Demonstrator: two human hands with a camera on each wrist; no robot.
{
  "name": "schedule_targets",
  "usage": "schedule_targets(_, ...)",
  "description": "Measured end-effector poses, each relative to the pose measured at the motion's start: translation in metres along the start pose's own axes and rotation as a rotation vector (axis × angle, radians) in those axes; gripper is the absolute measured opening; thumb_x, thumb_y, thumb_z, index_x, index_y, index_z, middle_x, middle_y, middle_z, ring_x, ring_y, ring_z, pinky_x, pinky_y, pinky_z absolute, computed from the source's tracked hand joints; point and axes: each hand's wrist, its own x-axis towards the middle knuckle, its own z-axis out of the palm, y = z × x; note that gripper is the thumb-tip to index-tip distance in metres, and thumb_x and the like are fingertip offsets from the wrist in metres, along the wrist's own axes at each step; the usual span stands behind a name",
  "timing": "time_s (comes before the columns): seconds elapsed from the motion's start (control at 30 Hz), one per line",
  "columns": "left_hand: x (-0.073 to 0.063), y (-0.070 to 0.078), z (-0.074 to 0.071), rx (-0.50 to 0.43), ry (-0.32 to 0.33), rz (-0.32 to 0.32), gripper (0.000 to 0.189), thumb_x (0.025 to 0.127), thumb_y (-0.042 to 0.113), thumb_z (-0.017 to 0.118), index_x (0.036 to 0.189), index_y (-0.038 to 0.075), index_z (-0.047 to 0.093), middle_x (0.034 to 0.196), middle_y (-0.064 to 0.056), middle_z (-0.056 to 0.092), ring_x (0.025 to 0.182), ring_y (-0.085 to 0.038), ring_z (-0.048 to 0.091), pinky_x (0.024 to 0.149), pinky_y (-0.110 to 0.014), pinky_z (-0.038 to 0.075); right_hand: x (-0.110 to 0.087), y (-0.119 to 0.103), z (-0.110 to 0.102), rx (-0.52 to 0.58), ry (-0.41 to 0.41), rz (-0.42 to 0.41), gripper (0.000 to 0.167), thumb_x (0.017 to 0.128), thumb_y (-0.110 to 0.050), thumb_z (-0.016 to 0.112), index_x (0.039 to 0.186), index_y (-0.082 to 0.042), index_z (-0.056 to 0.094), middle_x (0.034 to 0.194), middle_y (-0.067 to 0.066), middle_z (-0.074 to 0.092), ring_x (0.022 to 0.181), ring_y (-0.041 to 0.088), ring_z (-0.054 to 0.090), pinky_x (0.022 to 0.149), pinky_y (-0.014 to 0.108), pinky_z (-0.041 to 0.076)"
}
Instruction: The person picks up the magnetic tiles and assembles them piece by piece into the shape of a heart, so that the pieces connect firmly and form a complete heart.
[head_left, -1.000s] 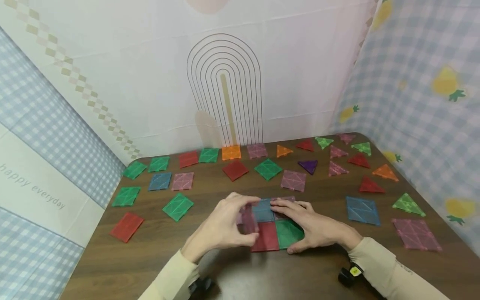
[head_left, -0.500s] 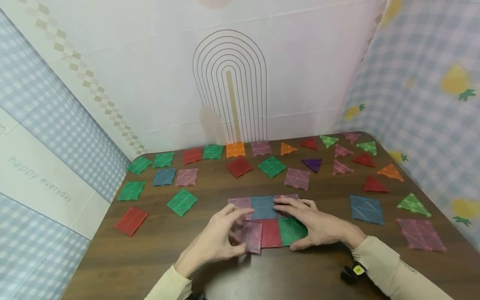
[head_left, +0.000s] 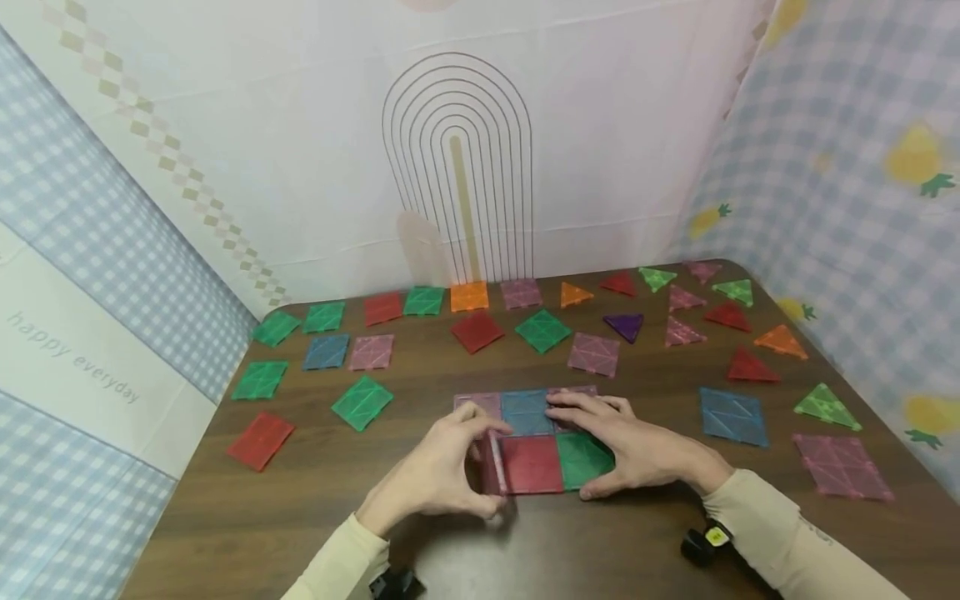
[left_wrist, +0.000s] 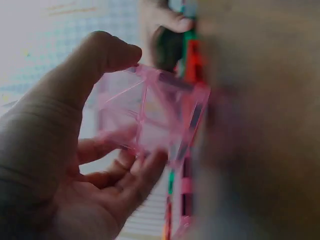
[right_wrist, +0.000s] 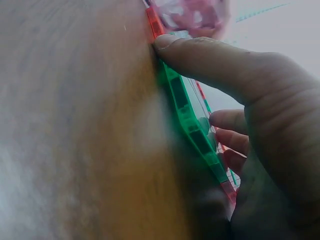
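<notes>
Tilted up on edge, a clear pink square magnetic tile is pinched between the thumb and fingers of my left hand; its face shows in the left wrist view. It stands at the left side of a flat red tile. A green tile adjoins the red one. Behind them lie a blue tile, a pink tile on its left and a partly covered pink tile on its right. My right hand rests over the right end, thumb by the green tile's near edge, fingers on the back row.
Loose square tiles, such as a green one and a red one, lie at the left and back. Triangles, including a purple one, lie at back right. A blue square and a pink square lie right of my right hand.
The pink tile in my left hand, seen nearly face-on half a second ago, is turned edge-on beside the red tile. My right hand keeps its place on the tiles.
</notes>
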Motion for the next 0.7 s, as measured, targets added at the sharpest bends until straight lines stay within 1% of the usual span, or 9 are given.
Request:
schedule_targets(0.07, -0.001, -0.002, -0.004, -0.124, 0.018, 0.002, 0.078, 0.071, 0.014, 0.099, 0.141, 0.003, 0.068, 0.123, -0.009, 0.062, 0.101, -0.016, 0.075, 0.087, -0.027, 0.064, 0.0, 0.0, -0.001, 0.008, -0.001, 0.001, 0.108, 0.09, -0.058, 0.091, 0.173, -0.014, 0.038, 0.184, 0.009, 0.022, 0.167, 0.037, 0.024, 0.12, 0.072, 0.016)
schedule_targets(0.13, -0.001, -0.004, -0.007, -0.202, 0.013, 0.005, 0.077, 0.073, 0.007, 0.096, 0.142, 0.0, 0.064, 0.131, -0.013, 0.061, 0.111, -0.023, 0.076, 0.091, -0.026, 0.065, 0.0, 0.0, -0.001, 0.012, -0.003, 0.0, 0.108, 0.09, -0.057, 0.091, 0.173, -0.014, 0.038, 0.184, 0.009, 0.022, 0.167, 0.037, 0.024, 0.12, 0.072, 0.016)
schedule_targets(0.23, -0.002, -0.006, -0.007, -0.239, -0.013, 0.002, 0.083, 0.077, 0.004, 0.094, 0.15, 0.002, 0.056, 0.138, -0.015, 0.058, 0.122, -0.03, 0.072, 0.093, -0.025, 0.063, 0.0, 0.0, 0.0, 0.006, -0.004, -0.001, 0.108, 0.09, -0.058, 0.09, 0.174, -0.015, 0.037, 0.184, 0.009, 0.022, 0.167, 0.037, 0.024, 0.12, 0.072, 0.017)
schedule_targets(0.3, -0.001, -0.006, -0.007, -0.235, -0.029, 0.004, 0.09, 0.079, 0.005, 0.094, 0.157, 0.005, 0.051, 0.142, -0.015, 0.057, 0.124, -0.031, 0.072, 0.095, -0.027, 0.064, 0.0, 0.001, 0.001, -0.002, -0.003, -0.001, 0.108, 0.091, -0.06, 0.089, 0.174, -0.015, 0.037, 0.184, 0.009, 0.022, 0.167, 0.037, 0.024, 0.119, 0.071, 0.019)
schedule_targets(0.4, -0.001, -0.005, -0.011, -0.151, -0.025, 0.015, 0.103, 0.079, 0.017, 0.1, 0.165, 0.01, 0.045, 0.148, -0.013, 0.057, 0.126, -0.027, 0.072, 0.104, -0.037, 0.062, 0.0, 0.002, 0.002, -0.011, 0.002, -0.005, 0.107, 0.091, -0.06, 0.088, 0.174, -0.015, 0.037, 0.184, 0.009, 0.022, 0.167, 0.037, 0.025, 0.119, 0.071, 0.019)
schedule_targets(0.5, -0.004, -0.007, -0.018, -0.048, 0.0, 0.01, 0.117, 0.073, 0.034, 0.107, 0.169, 0.014, 0.042, 0.155, -0.009, 0.055, 0.136, -0.024, 0.065, 0.114, -0.048, 0.056, 0.0, 0.002, 0.003, -0.023, 0.004, -0.011, 0.107, 0.092, -0.06, 0.088, 0.174, -0.014, 0.037, 0.184, 0.01, 0.023, 0.167, 0.037, 0.025, 0.119, 0.071, 0.02)
schedule_targets(0.57, -0.005, -0.01, -0.024, 0.012, 0.028, -0.017, 0.125, 0.067, 0.041, 0.11, 0.17, 0.015, 0.042, 0.159, -0.007, 0.053, 0.145, -0.026, 0.056, 0.117, -0.054, 0.052, 0.0, 0.002, 0.003, -0.028, 0.006, -0.013, 0.107, 0.092, -0.06, 0.088, 0.174, -0.014, 0.037, 0.183, 0.01, 0.023, 0.167, 0.036, 0.025, 0.119, 0.071, 0.02)
schedule_targets(0.63, -0.006, -0.015, -0.029, 0.056, 0.051, -0.051, 0.133, 0.062, 0.045, 0.112, 0.17, 0.014, 0.041, 0.163, -0.007, 0.049, 0.151, -0.029, 0.048, 0.118, -0.056, 0.051, 0.0, 0.001, 0.003, -0.034, 0.007, -0.013, 0.106, 0.092, -0.06, 0.088, 0.174, -0.014, 0.037, 0.183, 0.01, 0.023, 0.167, 0.036, 0.025, 0.119, 0.07, 0.02)
schedule_targets(0.7, -0.006, -0.022, -0.034, 0.099, 0.059, -0.094, 0.14, 0.057, 0.047, 0.113, 0.171, 0.013, 0.04, 0.167, -0.009, 0.044, 0.156, -0.032, 0.041, 0.12, -0.058, 0.049, 0.0, 0.0, 0.003, -0.042, 0.004, -0.018, 0.105, 0.093, -0.06, 0.087, 0.173, -0.016, 0.038, 0.183, 0.01, 0.023, 0.167, 0.036, 0.024, 0.119, 0.071, 0.019)
